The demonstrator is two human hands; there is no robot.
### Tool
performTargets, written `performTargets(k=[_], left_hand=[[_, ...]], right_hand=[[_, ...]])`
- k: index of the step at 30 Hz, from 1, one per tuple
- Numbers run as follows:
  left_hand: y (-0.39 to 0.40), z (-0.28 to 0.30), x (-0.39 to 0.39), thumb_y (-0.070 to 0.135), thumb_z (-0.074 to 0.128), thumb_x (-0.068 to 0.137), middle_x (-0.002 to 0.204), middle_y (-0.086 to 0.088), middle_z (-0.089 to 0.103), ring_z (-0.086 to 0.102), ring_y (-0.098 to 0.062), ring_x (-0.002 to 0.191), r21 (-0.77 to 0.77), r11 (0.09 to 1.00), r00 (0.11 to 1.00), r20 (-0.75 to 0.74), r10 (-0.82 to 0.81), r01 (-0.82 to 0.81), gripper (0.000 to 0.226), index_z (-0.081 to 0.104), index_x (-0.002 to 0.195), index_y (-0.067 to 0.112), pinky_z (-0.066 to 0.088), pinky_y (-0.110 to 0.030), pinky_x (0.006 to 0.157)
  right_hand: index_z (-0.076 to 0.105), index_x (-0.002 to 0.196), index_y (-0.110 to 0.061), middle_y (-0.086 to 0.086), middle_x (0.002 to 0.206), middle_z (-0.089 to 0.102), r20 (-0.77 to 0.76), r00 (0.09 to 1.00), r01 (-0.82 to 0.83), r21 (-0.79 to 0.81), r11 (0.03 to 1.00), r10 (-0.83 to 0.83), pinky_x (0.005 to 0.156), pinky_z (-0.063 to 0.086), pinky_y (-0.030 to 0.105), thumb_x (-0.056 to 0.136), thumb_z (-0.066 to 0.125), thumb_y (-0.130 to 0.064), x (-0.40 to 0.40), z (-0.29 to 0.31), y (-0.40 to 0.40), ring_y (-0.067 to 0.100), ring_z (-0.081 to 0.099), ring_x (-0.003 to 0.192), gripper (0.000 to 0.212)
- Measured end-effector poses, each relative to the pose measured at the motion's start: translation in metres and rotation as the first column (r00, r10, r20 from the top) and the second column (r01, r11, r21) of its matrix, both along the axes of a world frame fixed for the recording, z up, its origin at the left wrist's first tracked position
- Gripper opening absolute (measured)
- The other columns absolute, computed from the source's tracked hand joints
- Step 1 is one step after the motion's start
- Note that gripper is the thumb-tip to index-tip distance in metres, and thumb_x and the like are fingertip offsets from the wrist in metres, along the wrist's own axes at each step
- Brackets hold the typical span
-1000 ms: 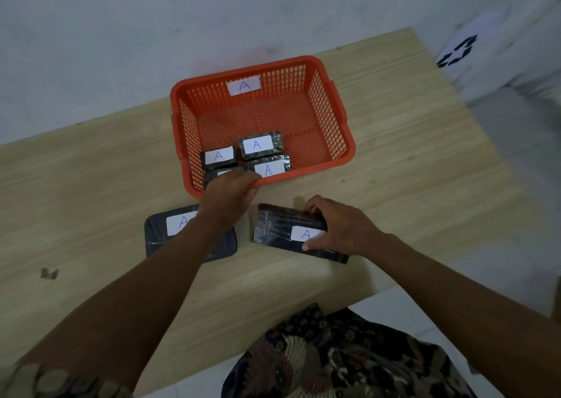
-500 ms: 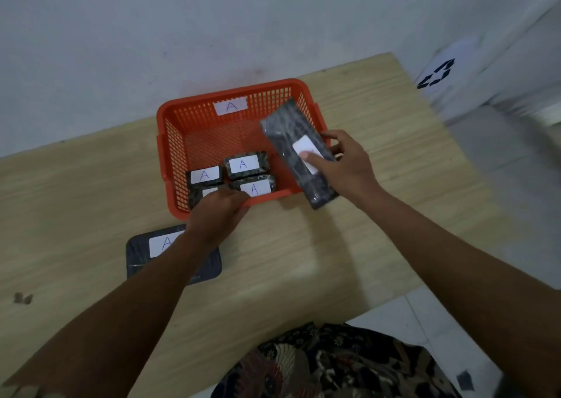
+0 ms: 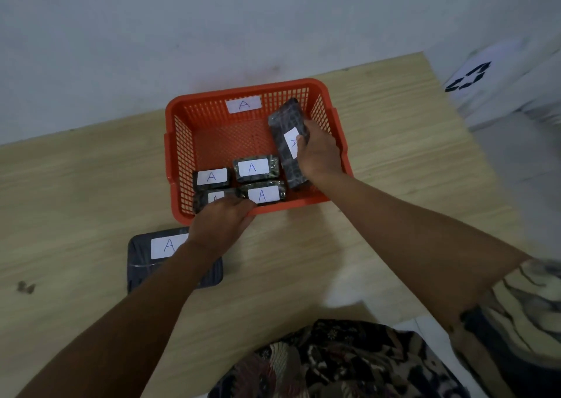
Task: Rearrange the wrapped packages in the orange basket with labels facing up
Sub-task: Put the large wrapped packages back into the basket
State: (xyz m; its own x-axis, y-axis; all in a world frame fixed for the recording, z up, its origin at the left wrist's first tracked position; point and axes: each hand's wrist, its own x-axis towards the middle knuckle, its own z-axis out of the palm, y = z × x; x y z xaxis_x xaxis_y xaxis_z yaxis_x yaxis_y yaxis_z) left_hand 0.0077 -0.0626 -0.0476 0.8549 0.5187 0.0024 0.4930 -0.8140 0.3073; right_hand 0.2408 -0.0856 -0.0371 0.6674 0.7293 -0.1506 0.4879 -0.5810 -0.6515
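wrapped packages sit mostly inside the orange basket (image 3: 179,154) on the wooden table (image 3: 379,224), head view, looking down. four small packages are clustered at the near-left of the basket floor, white "a" labels up: back-left package (image 3: 211,178), back-right package (image 3: 254,168), front-right package (image 3: 263,195), and front-left package (image 3: 209,198), partly hidden by the left hand (image 3: 220,224). left hand rests over the basket's near rim, fingers curled down onto that front-left package; whether they actually pinch it, cannot tell. right hand (image 3: 318,154) holds a long package (image 3: 288,142) lengthwise along the basket's right side, label up, thumb across the label, fingers wrapped round its far edge. a flat dark package (image 3: 145,261) lies on the table outside the basket, near-left, label up, forearm crossing it. basket's far wall carries its own "a" tag (image 3: 243,104).
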Motion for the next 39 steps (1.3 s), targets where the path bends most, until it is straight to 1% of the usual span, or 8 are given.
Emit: performTargets(k=[9, 14, 18, 22, 27, 32, 37, 39], left_hand=[[-0.001, 0.000, 0.002, 0.026, 0.062, 0.094, 0.089, -0.013, 0.071, 0.066, -0.029, 0.080, -0.004, 1.000, 1.000, -0.005, 0.007, -0.007, 0.020, 0.069, 0.102, 0.009, 0.056, -0.040, 0.067], [-0.001, 0.001, 0.003, 0.025, 0.063, 0.093, 0.091, -0.013, 0.071, 0.067, -0.029, 0.081, -0.016, 1.000, 1.000, 0.011, 0.025, -0.025, 0.020, 0.070, 0.102, 0.008, 0.056, -0.042, 0.069], [0.000, 0.004, 0.002, 0.020, 0.068, 0.089, 0.092, -0.013, 0.071, 0.067, -0.029, 0.081, -0.073, 0.997, 0.996, 0.086, 0.011, -0.004, 0.019, 0.071, 0.103, 0.007, 0.055, -0.043, 0.071], [-0.007, 0.012, -0.007, 0.019, 0.080, 0.077, 0.109, -0.015, 0.070, 0.066, -0.031, 0.097, -0.045, 0.999, 0.988, 0.152, 0.020, -0.013, 0.040, 0.069, 0.114, 0.006, 0.055, -0.043, 0.081], [-0.021, 0.011, -0.047, 0.030, 0.077, 0.076, 0.127, -0.015, 0.057, 0.053, -0.031, 0.116, 0.092, 0.964, 0.934, 0.284, 0.216, -0.251, 0.057, 0.060, 0.124, 0.005, 0.045, -0.045, 0.094], [-0.041, -0.002, -0.104, 0.048, 0.068, 0.081, 0.132, -0.012, 0.052, 0.048, -0.031, 0.122, -0.014, 0.722, 0.701, 0.230, 0.675, -0.692, 0.065, 0.050, 0.131, 0.011, 0.041, -0.047, 0.097], [-0.054, -0.016, -0.137, 0.081, 0.067, 0.057, 0.138, -0.017, 0.047, 0.043, -0.037, 0.128, -0.243, 0.191, 0.238, -0.180, 0.954, -0.951, 0.111, 0.040, 0.138, 0.011, 0.038, -0.057, 0.102], [-0.055, -0.019, -0.143, 0.089, 0.065, 0.044, 0.124, -0.012, 0.057, 0.053, -0.034, 0.117, -0.327, 0.089, 0.178, -0.252, 0.951, -0.941, 0.112, 0.054, 0.125, 0.013, 0.046, -0.054, 0.096]], right_hand=[[0.004, 0.158, -0.012, 0.023, 0.152, 0.038, -0.161, 0.987, -0.035, -0.216, 0.976, 0.000, 0.110, 0.035, 0.039, 0.096, 0.058, -0.044, -0.005, -0.023, -0.007, 0.038, 0.042, 0.137, 0.088], [-0.002, 0.157, -0.004, 0.022, 0.159, 0.029, -0.180, 0.982, -0.106, -0.295, 0.949, 0.054, 0.114, 0.032, 0.038, 0.099, 0.056, -0.037, -0.002, -0.012, -0.009, 0.036, 0.035, 0.143, 0.088], [0.017, 0.155, -0.004, 0.019, 0.156, 0.033, -0.007, 0.992, -0.126, -0.174, 0.977, 0.127, 0.112, 0.036, 0.044, 0.100, 0.052, -0.036, -0.016, 0.002, -0.026, 0.035, 0.036, 0.140, 0.073], [0.055, 0.134, -0.007, 0.013, 0.134, 0.059, 0.324, 0.872, -0.405, 0.053, 0.913, 0.368, 0.097, 0.048, 0.046, 0.098, 0.054, -0.031, -0.044, 0.008, -0.054, 0.028, 0.054, 0.121, 0.043], [0.070, 0.118, -0.008, 0.009, 0.118, 0.071, 0.417, 0.754, -0.566, 0.020, 0.824, 0.508, 0.092, 0.046, 0.043, 0.094, 0.058, -0.033, -0.077, -0.006, -0.078, 0.027, 0.064, 0.110, 0.036], [0.072, 0.109, -0.016, 0.004, 0.101, 0.075, 0.505, 0.684, -0.563, -0.093, 0.821, 0.526, 0.084, 0.041, 0.042, 0.097, 0.047, -0.045, -0.086, -0.014, -0.084, 0.024, 0.066, 0.098, 0.040], [0.067, 0.104, -0.020, 0.000, 0.096, 0.072, 0.491, 0.677, -0.560, -0.139, 0.817, 0.548, 0.082, 0.038, 0.042, 0.099, 0.047, -0.046, -0.086, -0.017, -0.081, 0.025, 0.063, 0.095, 0.033], [0.067, 0.104, -0.020, 0.000, 0.096, 0.071, 0.500, 0.678, -0.555, -0.130, 0.821, 0.538, 0.082, 0.037, 0.042, 0.099, 0.048, -0.046, -0.086, -0.019, -0.081, 0.025, 0.063, 0.094, 0.032]])
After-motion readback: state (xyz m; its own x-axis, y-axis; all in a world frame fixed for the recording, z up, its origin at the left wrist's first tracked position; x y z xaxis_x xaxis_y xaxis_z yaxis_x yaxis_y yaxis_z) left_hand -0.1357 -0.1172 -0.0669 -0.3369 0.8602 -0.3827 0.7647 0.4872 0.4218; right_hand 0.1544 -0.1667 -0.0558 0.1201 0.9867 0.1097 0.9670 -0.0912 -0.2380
